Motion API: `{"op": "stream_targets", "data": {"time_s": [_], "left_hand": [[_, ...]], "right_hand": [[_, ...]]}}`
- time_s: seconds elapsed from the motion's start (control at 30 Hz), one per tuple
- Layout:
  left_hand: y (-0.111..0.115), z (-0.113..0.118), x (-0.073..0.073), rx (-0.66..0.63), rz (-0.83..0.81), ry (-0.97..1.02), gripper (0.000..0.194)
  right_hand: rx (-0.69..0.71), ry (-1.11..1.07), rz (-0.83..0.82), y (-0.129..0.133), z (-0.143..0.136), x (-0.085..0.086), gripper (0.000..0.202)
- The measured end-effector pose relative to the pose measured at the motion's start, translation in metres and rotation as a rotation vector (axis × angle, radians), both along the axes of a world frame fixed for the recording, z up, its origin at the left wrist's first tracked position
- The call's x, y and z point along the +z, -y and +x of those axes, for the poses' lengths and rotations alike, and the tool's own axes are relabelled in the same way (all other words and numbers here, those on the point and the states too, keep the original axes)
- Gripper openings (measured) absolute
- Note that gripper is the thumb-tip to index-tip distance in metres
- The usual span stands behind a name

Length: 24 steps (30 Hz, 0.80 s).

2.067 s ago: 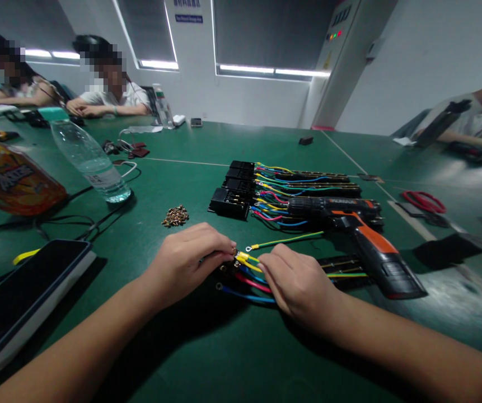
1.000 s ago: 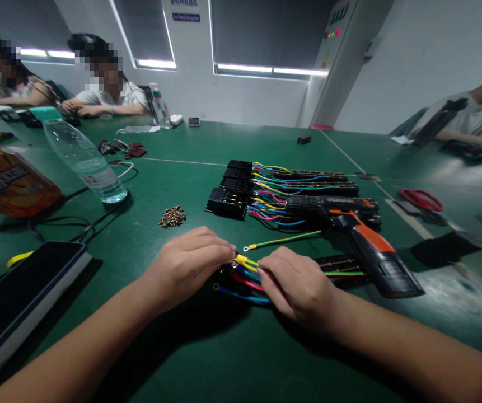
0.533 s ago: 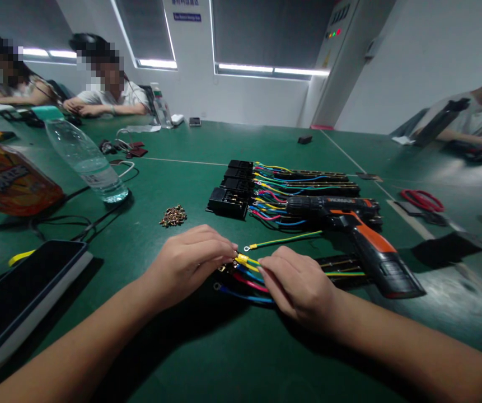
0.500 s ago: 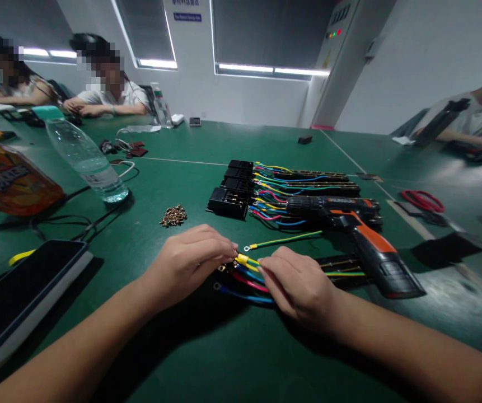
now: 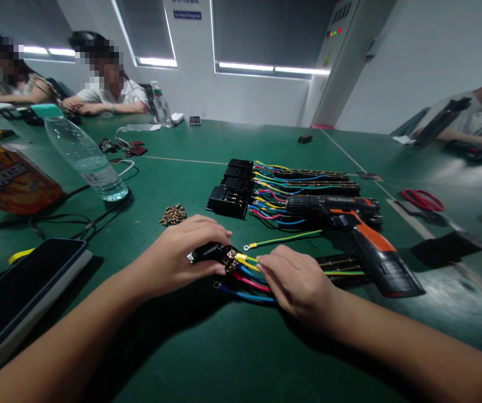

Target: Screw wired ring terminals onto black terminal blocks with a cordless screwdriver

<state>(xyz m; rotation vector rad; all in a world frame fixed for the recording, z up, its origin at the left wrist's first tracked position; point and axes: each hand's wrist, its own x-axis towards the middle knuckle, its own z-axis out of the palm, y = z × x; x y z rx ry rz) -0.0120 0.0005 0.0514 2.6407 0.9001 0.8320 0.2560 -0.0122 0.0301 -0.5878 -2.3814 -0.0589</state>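
And there's the change: the left hand (image 5: 179, 252) has slid back and spread its thumb from its fingers, baring more of the black block (image 5: 204, 253) that the fingertips covered a second ago. It's a firm hold, thumb below, fingers above, with shiny metal terminals now showing at the block's right end. The right hand (image 5: 302, 282), hardly shifted, stays closed in a pinch on the yellow-green wires (image 5: 242, 257), smooth-skinned and yellow-sleeved where they meet the terminals. Just below run a glossy red wire (image 5: 252, 281) and a blue wire (image 5: 247, 296), the latter ending in a bare metal ring lug, free of the block. Just beyond the hands, a loose striped wire (image 5: 286, 239) lies straight, ring lug to the left. Near the left hand, a knobbly heap of brassy screws (image 5: 173, 214); farther up, boxy black plastic connectors (image 5: 229, 200) trail bundled coloured wires. To the right, a power drill (image 5: 377, 246), matte black with an orange grip panel, lies across the smooth green tabletop (image 5: 232, 358).
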Motion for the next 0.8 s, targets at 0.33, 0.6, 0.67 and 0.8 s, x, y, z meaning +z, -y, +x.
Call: {"op": "stream_targets", "data": {"time_s": [0.33, 0.6, 0.67, 0.8], "left_hand": [[-0.016, -0.016, -0.015, -0.054, -0.136, -0.155, 0.037], [-0.013, -0.011, -0.013, -0.053, -0.124, -0.141, 0.034], [-0.012, -0.008, -0.013, -0.046, -0.106, -0.134, 0.033], [-0.009, -0.003, -0.014, -0.034, -0.08, -0.122, 0.031]], "right_hand": [[-0.026, 0.035, -0.037, -0.001, -0.001, 0.001, 0.017], [-0.077, 0.024, -0.114, 0.003, -0.003, 0.008, 0.018], [-0.137, 0.064, -0.169, 0.006, -0.004, 0.01, 0.019], [-0.26, 0.127, -0.208, 0.01, -0.004, 0.011, 0.021]]}}
